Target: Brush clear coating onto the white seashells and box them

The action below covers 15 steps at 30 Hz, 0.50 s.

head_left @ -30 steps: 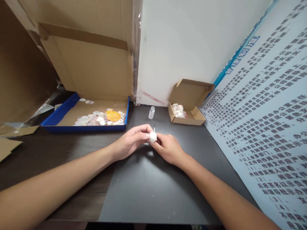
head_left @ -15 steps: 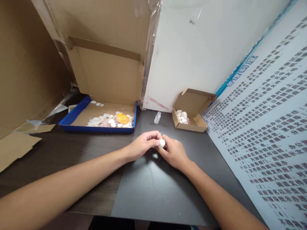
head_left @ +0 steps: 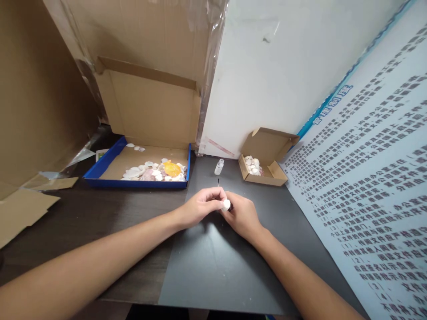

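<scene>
My left hand (head_left: 203,206) is closed, pinching a small white seashell (head_left: 226,205) between thumb and fingers. Beside it, my right hand (head_left: 243,213) is closed too, its fingertips meeting the left ones around the shell. A thin brush (head_left: 218,182) with a dark tip pokes out beyond the fingers; its dark handle seems to sit in my right fingers, mostly hidden. Past both hands a small clear glass bottle (head_left: 219,167) stands uncapped on the dark grey mat (head_left: 207,266).
At the back left, an open cardboard box with a blue rim (head_left: 136,183) holds many shells and an orange scallop shell (head_left: 172,169). A smaller open box (head_left: 267,179) of white shells stands back right. Cardboard pieces (head_left: 26,209) lie far left; a printed board (head_left: 367,186) rises at right.
The shell has turned in my fingers, its ribbed face showing less. The brush tip now sticks out farther beyond the hands. The whole view has shifted slightly.
</scene>
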Available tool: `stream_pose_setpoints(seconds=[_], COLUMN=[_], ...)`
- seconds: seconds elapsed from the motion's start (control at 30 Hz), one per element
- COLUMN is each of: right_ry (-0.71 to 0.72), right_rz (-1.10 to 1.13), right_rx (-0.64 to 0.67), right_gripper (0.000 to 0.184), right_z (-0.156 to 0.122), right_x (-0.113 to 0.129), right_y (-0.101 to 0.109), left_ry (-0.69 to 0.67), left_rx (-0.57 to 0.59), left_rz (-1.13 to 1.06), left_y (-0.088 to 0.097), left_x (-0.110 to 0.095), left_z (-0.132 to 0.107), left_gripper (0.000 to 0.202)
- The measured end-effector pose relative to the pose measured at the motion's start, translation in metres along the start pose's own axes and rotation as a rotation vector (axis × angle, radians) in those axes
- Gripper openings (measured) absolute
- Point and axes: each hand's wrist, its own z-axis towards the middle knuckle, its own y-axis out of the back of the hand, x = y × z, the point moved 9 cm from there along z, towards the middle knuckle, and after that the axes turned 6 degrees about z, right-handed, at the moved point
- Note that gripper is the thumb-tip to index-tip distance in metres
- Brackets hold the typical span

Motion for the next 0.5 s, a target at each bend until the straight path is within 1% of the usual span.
stream_pose_setpoints(seconds=[0.2, 0.33, 0.4, 0.5], right_ry=[-0.025, -0.044, -0.057, -0.061], right_rz=[0.085, 0.120, 0.124, 0.126], right_rx=[0.048, 0.080, 0.092, 0.087], right_gripper=[0.017, 0.020, 0.023, 0.029], right_z=[0.002, 0.003, 0.003, 0.004], right_x=[-0.001, -0.005, -0.007, -0.009], right_y=[-0.003, -0.006, -0.008, -0.009], left_ry=[0.011, 0.035, 0.044, 0.054], left_rx=[0.033, 0.032, 0.024, -0.002], left_rz=[0.047, 0.058, 0.041, -0.041], left_y=[-0.003, -0.003, -0.002, 0.001], left_x=[0.003, 0.005, 0.007, 0.011], left_z=[-0.003, -0.002, -0.001, 0.000], left_gripper=[0.016, 0.015, 0.016, 0.016])
